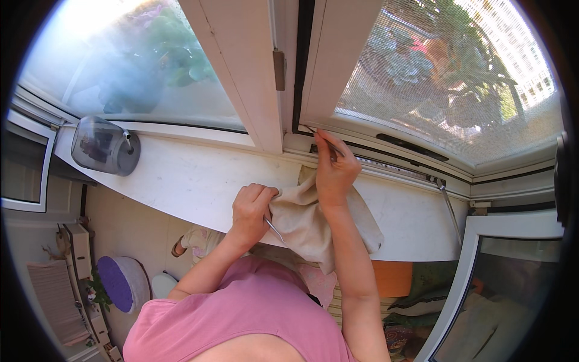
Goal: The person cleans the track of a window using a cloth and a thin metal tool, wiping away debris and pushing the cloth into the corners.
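Observation:
My right hand (337,174) is raised to the lower left corner of the screened window sash (316,108). Between its fingers is a thin dark tool (334,147), its tip at the black seal of the frame. Over the white windowsill (194,172) lies a crumpled beige cloth (301,217), which hangs past the front edge. My left hand (250,215) rests on the sill at the cloth's left side, fingers curled around a slim metal tool (274,230) with a bent, pointed end. Whether those fingers also pinch the cloth is hard to tell.
A clear grey-based container with a spout (106,147) stands at the sill's left end. A metal stay arm (448,208) slants across the right end, beside an open window sash (470,262). Below left is a round purple-topped pouf (115,284).

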### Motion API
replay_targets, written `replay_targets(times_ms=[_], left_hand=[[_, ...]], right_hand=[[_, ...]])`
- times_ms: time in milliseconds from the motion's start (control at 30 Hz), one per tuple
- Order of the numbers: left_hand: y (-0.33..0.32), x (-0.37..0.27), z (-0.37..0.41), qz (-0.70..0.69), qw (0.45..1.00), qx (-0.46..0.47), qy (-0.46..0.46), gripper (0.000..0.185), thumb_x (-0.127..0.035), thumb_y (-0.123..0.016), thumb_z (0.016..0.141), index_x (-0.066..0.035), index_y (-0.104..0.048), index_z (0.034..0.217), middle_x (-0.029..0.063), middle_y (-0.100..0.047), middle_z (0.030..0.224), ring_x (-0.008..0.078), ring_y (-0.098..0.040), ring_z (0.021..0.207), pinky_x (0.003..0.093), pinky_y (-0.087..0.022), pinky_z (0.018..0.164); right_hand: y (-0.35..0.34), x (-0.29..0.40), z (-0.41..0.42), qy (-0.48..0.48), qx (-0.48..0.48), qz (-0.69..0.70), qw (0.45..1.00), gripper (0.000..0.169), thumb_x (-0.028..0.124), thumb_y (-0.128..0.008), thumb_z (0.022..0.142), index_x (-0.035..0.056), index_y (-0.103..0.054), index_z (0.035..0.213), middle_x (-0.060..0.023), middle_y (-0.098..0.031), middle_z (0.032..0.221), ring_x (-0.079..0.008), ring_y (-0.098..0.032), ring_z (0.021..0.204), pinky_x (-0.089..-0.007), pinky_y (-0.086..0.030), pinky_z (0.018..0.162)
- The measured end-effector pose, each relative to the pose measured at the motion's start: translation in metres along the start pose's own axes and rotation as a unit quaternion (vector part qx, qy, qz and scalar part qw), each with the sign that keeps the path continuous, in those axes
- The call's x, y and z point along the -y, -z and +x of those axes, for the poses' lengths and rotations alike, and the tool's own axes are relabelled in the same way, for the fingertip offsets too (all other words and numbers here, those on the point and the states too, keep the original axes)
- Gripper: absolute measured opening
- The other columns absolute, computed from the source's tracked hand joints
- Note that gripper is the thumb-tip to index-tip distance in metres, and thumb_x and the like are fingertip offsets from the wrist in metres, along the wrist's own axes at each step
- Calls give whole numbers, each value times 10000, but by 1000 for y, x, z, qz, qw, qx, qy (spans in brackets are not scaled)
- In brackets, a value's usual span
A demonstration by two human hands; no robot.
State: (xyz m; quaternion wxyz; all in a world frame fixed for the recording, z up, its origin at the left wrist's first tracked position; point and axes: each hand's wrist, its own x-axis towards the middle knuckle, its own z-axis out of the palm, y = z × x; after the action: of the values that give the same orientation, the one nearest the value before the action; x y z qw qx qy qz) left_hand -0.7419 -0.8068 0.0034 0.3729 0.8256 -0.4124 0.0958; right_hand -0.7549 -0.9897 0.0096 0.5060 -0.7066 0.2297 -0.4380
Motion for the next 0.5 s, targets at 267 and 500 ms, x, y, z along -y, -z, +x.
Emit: replay_targets(times_ms=[267, 500], left_hand=[[-2, 3, 0, -2, 1000, -14, 4, 257, 74, -573, 679, 2, -632, 918, 151, -579, 791, 357, -561, 741, 418, -441, 653], [-2, 0, 0, -6, 1000, -21, -13, 312, 74, -589, 666, -15, -640, 960, 129, -594, 810, 328, -572, 727, 409, -450, 642]], right_hand=[[12, 22, 1, -95, -42, 149, 983, 118, 20, -713, 879, -5, -734, 993, -53, -729, 856, -95, -667, 754, -232, -534, 690], [17, 57, -34, -114, 187, 193, 956, 138, 15, -716, 877, -2, -726, 1013, -64, -720, 957, -115, -671, 819, -237, -535, 738]])
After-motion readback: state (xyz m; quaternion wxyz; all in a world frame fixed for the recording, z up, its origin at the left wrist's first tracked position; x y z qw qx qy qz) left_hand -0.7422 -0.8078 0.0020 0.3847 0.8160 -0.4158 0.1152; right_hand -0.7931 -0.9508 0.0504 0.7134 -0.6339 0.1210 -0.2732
